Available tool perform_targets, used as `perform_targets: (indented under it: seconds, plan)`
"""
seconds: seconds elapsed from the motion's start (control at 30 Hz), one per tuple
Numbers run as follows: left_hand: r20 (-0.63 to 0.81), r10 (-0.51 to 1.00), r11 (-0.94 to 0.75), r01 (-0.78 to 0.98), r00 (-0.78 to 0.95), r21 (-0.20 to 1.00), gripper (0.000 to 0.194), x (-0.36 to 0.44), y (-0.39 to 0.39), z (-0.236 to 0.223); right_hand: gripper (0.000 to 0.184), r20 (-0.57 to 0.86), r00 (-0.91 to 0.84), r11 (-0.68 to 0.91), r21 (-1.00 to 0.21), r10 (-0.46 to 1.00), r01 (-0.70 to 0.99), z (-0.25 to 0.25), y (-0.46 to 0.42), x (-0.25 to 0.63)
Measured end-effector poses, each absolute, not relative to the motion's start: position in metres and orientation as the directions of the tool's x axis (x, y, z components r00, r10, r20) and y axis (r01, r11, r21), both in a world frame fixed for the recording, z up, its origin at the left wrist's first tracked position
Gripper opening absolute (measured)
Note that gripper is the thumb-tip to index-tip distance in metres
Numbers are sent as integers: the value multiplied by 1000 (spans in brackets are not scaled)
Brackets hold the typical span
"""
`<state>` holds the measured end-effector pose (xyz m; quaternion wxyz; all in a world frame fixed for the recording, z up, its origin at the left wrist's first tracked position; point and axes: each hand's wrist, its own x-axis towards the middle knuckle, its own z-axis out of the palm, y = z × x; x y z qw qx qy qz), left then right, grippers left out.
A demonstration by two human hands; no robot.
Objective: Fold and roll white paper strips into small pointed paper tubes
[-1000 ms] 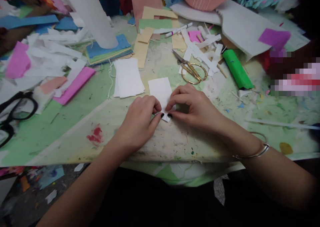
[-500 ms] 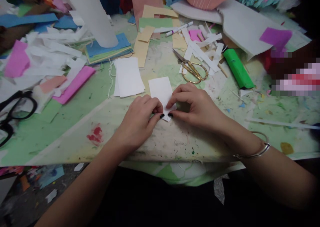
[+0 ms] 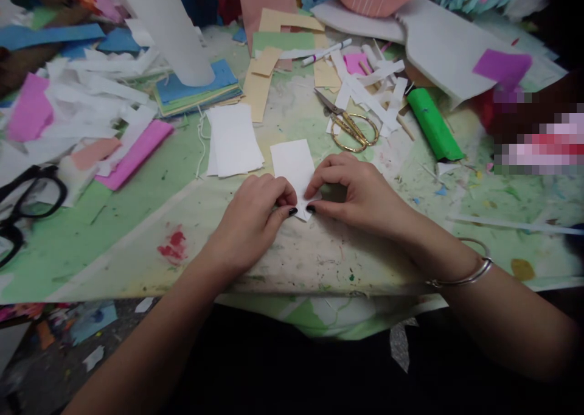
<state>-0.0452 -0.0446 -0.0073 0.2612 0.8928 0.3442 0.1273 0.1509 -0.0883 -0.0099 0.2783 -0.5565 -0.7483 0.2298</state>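
A small white paper piece (image 3: 291,159) lies on the stained green tablecloth in front of me, its near end coming to a point. My left hand (image 3: 258,214) pinches its near left edge between thumb and curled fingers. On the near right edge, the thumb and forefinger of my right hand (image 3: 356,190) close on the same paper. Both thumb tips almost meet near the pointed end. A pile of white paper sheets (image 3: 235,141) lies just beyond my left hand. Gold-handled scissors (image 3: 349,123) rest beyond my right hand.
A white tube (image 3: 168,31) stands on stacked coloured paper (image 3: 201,92). White paper strips (image 3: 91,92) and a pink roll (image 3: 134,153) cover the left side. Black-handled scissors (image 3: 43,196) lie at far left, a green roll (image 3: 433,123) at right. The table's near edge is close to my body.
Almost nothing differs. My left thumb tip has shifted very slightly left along the paper's near edge; both hands keep their hold.
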Motion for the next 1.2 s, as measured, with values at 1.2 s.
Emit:
perform_targets:
  seconds: [1.2]
  plan:
    - [22,730,-576,598,683,557,14,-43,-46,-9,7,162,-227,276,-657,960,701,-10,-88,151]
